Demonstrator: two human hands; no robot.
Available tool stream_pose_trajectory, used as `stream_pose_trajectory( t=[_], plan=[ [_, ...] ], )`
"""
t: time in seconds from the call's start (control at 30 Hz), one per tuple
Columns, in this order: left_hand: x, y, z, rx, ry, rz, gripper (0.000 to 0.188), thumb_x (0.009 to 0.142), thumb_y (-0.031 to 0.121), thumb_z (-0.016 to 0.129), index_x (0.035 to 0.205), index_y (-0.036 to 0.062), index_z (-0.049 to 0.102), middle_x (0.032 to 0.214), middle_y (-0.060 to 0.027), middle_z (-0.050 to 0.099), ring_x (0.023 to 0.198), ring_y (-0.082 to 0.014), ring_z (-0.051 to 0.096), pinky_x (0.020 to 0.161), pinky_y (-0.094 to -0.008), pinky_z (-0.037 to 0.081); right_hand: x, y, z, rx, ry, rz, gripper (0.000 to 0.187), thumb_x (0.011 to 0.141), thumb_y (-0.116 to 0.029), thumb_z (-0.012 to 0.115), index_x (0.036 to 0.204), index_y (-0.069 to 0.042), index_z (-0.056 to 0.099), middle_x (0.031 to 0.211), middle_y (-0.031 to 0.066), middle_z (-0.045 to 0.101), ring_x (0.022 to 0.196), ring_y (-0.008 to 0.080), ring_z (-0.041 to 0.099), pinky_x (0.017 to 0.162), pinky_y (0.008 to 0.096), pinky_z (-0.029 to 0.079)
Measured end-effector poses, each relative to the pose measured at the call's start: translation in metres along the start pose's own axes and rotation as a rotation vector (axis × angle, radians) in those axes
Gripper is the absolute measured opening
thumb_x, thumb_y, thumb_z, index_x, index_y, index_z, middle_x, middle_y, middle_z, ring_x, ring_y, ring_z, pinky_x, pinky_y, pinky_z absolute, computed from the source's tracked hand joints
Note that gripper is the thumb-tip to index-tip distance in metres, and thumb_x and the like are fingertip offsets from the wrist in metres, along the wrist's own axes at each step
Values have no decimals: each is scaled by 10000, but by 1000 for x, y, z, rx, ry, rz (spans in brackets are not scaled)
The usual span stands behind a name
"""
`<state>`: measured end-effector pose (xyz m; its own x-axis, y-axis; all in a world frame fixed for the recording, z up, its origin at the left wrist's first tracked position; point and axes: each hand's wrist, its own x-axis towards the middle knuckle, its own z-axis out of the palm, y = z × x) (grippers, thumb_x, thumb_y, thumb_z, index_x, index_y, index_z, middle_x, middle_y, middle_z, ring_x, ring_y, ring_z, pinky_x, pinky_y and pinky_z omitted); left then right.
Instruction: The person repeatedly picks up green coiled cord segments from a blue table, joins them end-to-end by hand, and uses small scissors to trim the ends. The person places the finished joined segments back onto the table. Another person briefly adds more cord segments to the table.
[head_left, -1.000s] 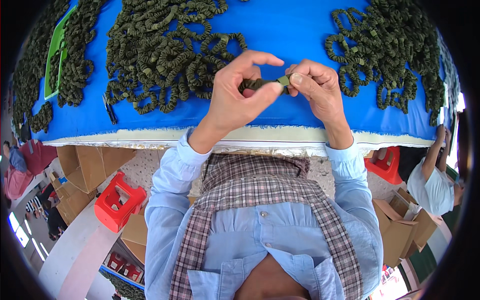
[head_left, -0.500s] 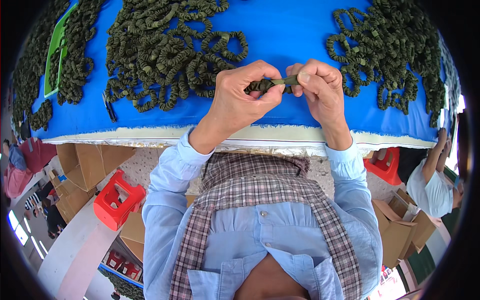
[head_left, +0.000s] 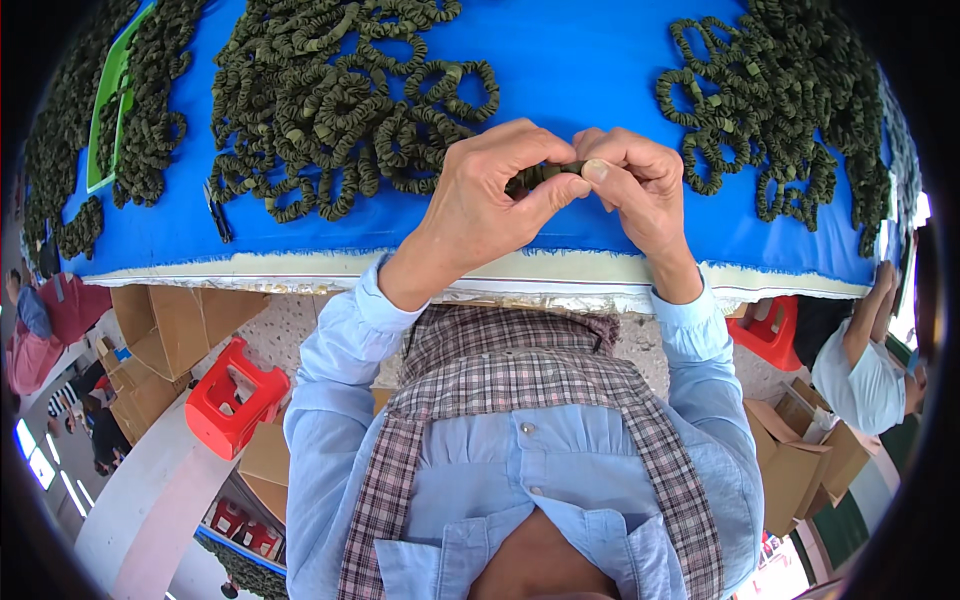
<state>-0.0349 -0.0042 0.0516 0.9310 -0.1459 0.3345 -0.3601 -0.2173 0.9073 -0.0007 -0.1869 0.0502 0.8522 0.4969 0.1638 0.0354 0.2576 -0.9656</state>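
A dark olive-green gathered fabric hair scrunchie (head_left: 540,175) is pinched between my two hands over the near edge of the blue-covered table. My left hand (head_left: 492,190) has thumb and forefinger closed on it, and my right hand (head_left: 640,183) grips it from the other side, thumb on top. The fingertips of both hands nearly meet, and much of the scrunchie is hidden by them. To the left lies a large heap of matching scrunchies (head_left: 320,110); another heap (head_left: 770,110) spreads to the right.
A small dark pen-like tool (head_left: 217,213) lies on the blue cloth (head_left: 560,60) at left, beyond it a green tray (head_left: 98,150). Below the table edge are red stools (head_left: 232,400) and cardboard boxes (head_left: 180,325). Another person (head_left: 865,360) is at the far right.
My hands have drawn closer together on the scrunchie. The left thumb and fingers have slid right, covering the flat lighter fabric section that showed between them before.
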Motion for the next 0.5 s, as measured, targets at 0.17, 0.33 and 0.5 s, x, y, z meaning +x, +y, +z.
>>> stream_pose_trajectory(
  t=[0.17, 0.33, 0.5],
  plan=[
    [-3, 6, -5, -70, -49, -169, 113, 792, 73, 751, 841, 20, 664, 705, -1, 610, 593, -39, 502, 511, -216, 371, 2, 4, -4, 16, -3, -65, 99, 845, 27, 595, 748, 18, 615, 652, 56, 573, 599, 103, 453, 526, 252, 335],
    [-6, 2, -8, -46, -7, -171, 128, 747, 53, 744, 819, 13, 646, 676, -31, 599, 551, -82, 525, 485, -251, 398, 2, 6, -5, 28, 0, -78, 106, 836, 30, 596, 732, 15, 610, 643, 50, 568, 578, 96, 442, 522, 251, 324],
    [-6, -1, -7, -79, -9, -157, 174, 763, 32, 768, 895, 26, 655, 779, -13, 643, 660, -45, 547, 565, -207, 414, -1, 4, -9, -140, -3, 104, 104, 856, -49, 652, 770, 6, 636, 651, 2, 562, 578, 48, 429, 503, 228, 307]
  ],
)
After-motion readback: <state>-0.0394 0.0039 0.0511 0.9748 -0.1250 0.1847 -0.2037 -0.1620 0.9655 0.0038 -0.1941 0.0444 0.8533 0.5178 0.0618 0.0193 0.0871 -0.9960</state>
